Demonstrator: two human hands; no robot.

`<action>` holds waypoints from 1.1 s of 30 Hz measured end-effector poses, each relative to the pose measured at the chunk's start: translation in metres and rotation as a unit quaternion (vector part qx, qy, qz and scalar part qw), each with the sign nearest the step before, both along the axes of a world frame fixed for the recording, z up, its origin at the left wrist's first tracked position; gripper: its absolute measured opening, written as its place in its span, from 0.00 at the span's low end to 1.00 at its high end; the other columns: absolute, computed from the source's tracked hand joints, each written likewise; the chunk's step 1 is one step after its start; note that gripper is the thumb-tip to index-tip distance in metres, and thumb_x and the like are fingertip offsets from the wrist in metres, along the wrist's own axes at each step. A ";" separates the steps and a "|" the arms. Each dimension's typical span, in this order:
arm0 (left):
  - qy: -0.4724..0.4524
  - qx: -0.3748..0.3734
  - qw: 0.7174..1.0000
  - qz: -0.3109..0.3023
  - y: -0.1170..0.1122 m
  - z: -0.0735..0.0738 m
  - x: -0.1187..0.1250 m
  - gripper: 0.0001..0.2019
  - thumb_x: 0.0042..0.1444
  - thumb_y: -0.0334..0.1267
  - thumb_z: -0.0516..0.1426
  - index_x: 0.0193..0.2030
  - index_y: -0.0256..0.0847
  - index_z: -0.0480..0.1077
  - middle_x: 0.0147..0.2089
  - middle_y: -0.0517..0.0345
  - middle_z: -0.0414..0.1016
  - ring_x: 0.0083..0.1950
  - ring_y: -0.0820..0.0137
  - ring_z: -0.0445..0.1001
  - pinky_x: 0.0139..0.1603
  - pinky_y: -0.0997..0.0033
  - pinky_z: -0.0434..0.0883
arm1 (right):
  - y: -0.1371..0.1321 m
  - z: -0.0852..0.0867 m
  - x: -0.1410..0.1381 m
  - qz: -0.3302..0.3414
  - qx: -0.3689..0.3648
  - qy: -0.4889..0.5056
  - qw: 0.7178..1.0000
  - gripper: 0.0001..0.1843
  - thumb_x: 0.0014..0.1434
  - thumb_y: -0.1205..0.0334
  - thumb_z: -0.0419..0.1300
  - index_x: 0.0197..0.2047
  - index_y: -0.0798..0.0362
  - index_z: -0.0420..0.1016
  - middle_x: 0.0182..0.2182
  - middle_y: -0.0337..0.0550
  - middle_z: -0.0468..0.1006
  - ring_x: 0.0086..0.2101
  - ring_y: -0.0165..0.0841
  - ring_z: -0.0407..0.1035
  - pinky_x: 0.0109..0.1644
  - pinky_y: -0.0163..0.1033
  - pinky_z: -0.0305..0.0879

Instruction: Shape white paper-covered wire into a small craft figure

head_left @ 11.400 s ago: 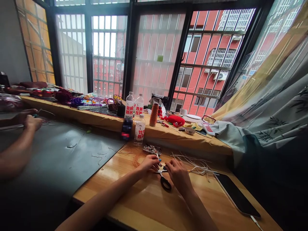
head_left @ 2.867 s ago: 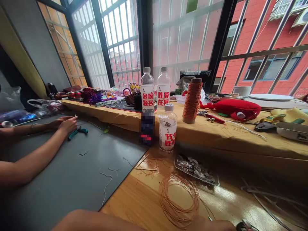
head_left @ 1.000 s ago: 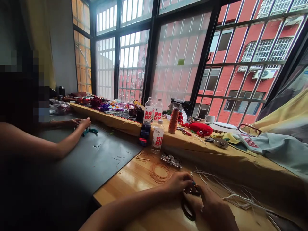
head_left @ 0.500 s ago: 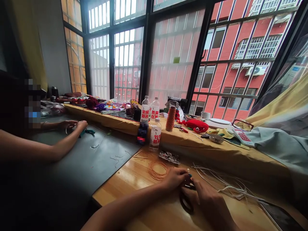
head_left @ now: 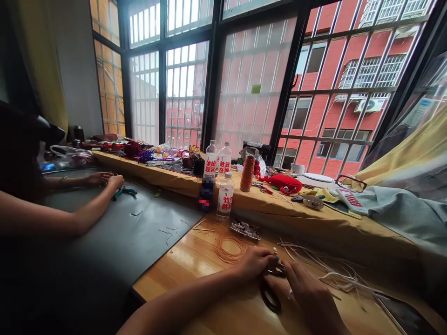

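Observation:
My left hand [head_left: 255, 263] is closed in a pinch over the wooden table, beside a coil of orange cord [head_left: 229, 248]. A tiny whitish piece [head_left: 275, 251] and a teal spot [head_left: 276, 258] show at its fingertips; what they are is too small to tell. My right hand [head_left: 307, 291] meets it from the right with bent fingers, their tips partly hidden. A light thin end [head_left: 335, 297] sticks out past that hand's far side. Under and between both hands lie dark-handled scissors [head_left: 271, 298], apparently resting on the table.
White strips [head_left: 344, 278] lie tangled right of my hands, near a dark flat device [head_left: 407, 314]. A tray of small beads [head_left: 245, 229] and a water bottle [head_left: 225, 197] stand ahead. At left, a co-worker's hands [head_left: 108, 180] work by teal pliers [head_left: 125, 192] on a dark mat [head_left: 115, 228].
My hands stay close together and shift only slightly. A small white bit and a thin light end now show by my right hand. The co-worker's hands have moved a little.

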State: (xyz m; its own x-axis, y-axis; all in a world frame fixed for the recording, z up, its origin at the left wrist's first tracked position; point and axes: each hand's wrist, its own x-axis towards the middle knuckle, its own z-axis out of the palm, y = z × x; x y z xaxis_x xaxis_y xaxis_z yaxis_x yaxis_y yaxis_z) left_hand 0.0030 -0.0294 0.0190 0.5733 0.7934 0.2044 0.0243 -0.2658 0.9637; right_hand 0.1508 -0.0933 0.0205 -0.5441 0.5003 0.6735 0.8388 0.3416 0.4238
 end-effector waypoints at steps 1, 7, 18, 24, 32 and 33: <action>0.005 -0.001 1.000 -0.002 -0.001 0.001 0.000 0.14 0.49 0.41 0.49 0.30 0.33 0.70 0.25 0.58 0.68 0.23 0.76 0.63 0.24 0.78 0.60 | 0.000 0.000 0.001 0.003 0.006 -0.004 1.000 0.14 0.56 0.71 0.40 0.41 0.57 0.64 0.29 0.44 0.71 0.28 0.30 0.67 0.31 0.34 0.60; 0.012 0.021 0.999 0.021 0.004 -0.005 0.002 0.21 0.48 0.51 0.48 0.29 0.33 0.71 0.22 0.60 0.65 0.20 0.78 0.59 0.23 0.78 0.58 | 0.000 0.000 -0.001 0.000 0.047 -0.014 0.999 0.17 0.54 0.75 0.38 0.40 0.57 0.64 0.28 0.44 0.72 0.28 0.31 0.68 0.32 0.35 0.60; 0.037 0.057 0.989 0.131 0.014 -0.008 0.004 0.20 0.45 0.52 0.51 0.24 0.35 0.70 0.21 0.60 0.67 0.26 0.74 0.63 0.26 0.77 0.59 | -0.001 -0.002 0.001 -0.046 0.076 -0.037 0.995 0.17 0.54 0.79 0.41 0.38 0.56 0.67 0.29 0.43 0.73 0.30 0.32 0.65 0.35 0.38 0.56; -0.051 -0.060 0.997 0.025 0.011 -0.003 0.004 0.17 0.40 0.49 0.55 0.25 0.33 0.68 0.21 0.61 0.65 0.25 0.75 0.63 0.28 0.76 0.60 | 0.000 0.002 0.005 -0.022 0.082 -0.056 0.995 0.19 0.53 0.80 0.41 0.37 0.55 0.69 0.27 0.42 0.72 0.28 0.32 0.64 0.35 0.39 0.55; -0.099 -0.106 0.989 -0.018 0.013 -0.005 0.005 0.14 0.37 0.45 0.57 0.25 0.33 0.68 0.22 0.62 0.64 0.26 0.76 0.61 0.30 0.76 0.58 | -0.001 0.005 0.002 0.014 0.096 -0.044 0.994 0.19 0.54 0.80 0.40 0.39 0.59 0.68 0.30 0.46 0.72 0.32 0.33 0.63 0.38 0.40 0.56; -0.101 -0.109 0.989 -0.017 0.014 -0.006 0.005 0.14 0.36 0.45 0.58 0.25 0.34 0.67 0.23 0.63 0.64 0.26 0.76 0.61 0.30 0.76 0.58 | -0.001 0.005 0.001 0.016 0.097 -0.044 0.994 0.19 0.54 0.80 0.40 0.39 0.59 0.68 0.31 0.46 0.72 0.33 0.33 0.63 0.39 0.40 0.56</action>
State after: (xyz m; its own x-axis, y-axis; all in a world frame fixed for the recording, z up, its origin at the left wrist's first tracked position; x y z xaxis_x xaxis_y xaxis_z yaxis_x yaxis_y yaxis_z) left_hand 0.0078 -0.0158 0.0127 0.5650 0.8125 0.1436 -0.1791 -0.0491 0.9826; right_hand 0.1523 -0.0938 0.0258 -0.6185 0.3478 0.7047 0.7858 0.2726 0.5552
